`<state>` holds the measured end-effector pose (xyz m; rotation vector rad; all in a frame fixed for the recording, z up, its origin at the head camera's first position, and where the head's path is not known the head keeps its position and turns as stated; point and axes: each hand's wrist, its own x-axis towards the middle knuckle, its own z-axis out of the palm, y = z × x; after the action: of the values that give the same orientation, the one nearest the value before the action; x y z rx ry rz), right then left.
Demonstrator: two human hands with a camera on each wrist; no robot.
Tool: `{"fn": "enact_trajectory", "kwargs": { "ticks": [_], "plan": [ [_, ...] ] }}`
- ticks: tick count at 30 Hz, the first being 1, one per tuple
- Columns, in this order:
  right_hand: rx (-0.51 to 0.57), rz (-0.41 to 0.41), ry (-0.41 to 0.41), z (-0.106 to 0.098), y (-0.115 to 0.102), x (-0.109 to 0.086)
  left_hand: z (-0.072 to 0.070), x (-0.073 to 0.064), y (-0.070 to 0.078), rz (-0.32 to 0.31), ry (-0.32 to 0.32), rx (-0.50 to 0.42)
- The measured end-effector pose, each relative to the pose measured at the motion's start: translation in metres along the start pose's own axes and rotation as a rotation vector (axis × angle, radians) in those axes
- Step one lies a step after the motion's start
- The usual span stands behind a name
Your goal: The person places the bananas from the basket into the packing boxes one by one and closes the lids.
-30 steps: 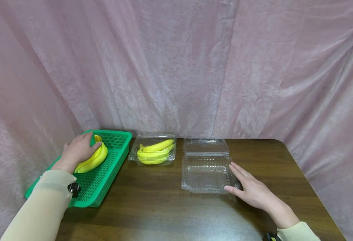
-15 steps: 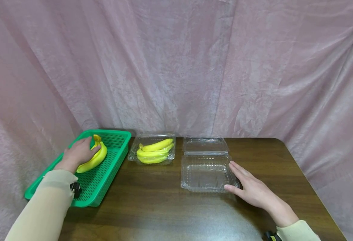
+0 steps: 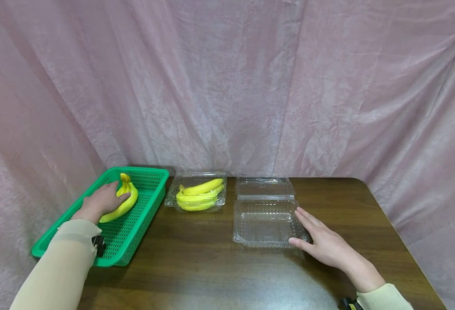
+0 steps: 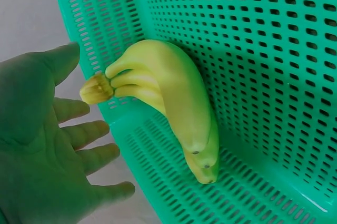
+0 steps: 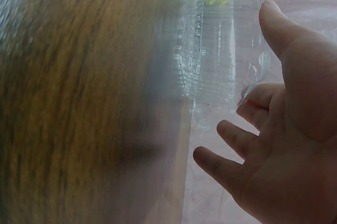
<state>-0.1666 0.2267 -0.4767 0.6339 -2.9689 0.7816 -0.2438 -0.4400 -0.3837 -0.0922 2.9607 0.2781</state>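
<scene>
In the green basket [image 3: 144, 228] at the left lies a bunch of yellow bananas [image 3: 128, 200]. My left hand [image 3: 102, 200] is over the basket at the bunch's left side. The left wrist view has that hand [image 4: 58, 145] with fingers spread, apart from the bananas [image 4: 168, 92], whose stem end points toward the thumb. My right hand [image 3: 324, 243] is at the right edge of a clear plastic clamshell box [image 3: 266, 224] with its lid folded back. Its fingers are extended in the head view; the right wrist view shows the hand [image 5: 295, 124] beside clear plastic.
Another clear clamshell box [image 3: 171, 200] holding bananas stands between the basket and the unfilled box. All stand on a brown wooden table [image 3: 212, 271]. A pink curtain [image 3: 227, 86] hangs behind the table and along its sides.
My left hand has shifted slightly down and nearer, so more of the bananas' stem end shows. The right hand stays beside the clamshell box.
</scene>
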Motion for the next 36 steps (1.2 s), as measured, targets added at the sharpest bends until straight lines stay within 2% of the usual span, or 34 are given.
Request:
{"fn": "enact_trajectory", "kwargs": {
  "ticks": [10,19,28,36],
  "plan": [
    [-0.003,-0.009,0.006,0.001,0.003,0.000,0.008,0.005,-0.003,-0.011,-0.024,0.002],
    [0.000,-0.007,0.007,0.002,0.003,0.000,0.015,0.006,-0.003,-0.016,-0.020,-0.020],
    [-0.002,-0.007,0.008,0.002,0.002,0.000,0.021,0.008,-0.005,0.010,-0.010,-0.041],
    [-0.006,-0.010,0.006,0.002,0.003,-0.001,0.029,0.016,-0.011,0.005,-0.016,-0.050]
  ]
}}
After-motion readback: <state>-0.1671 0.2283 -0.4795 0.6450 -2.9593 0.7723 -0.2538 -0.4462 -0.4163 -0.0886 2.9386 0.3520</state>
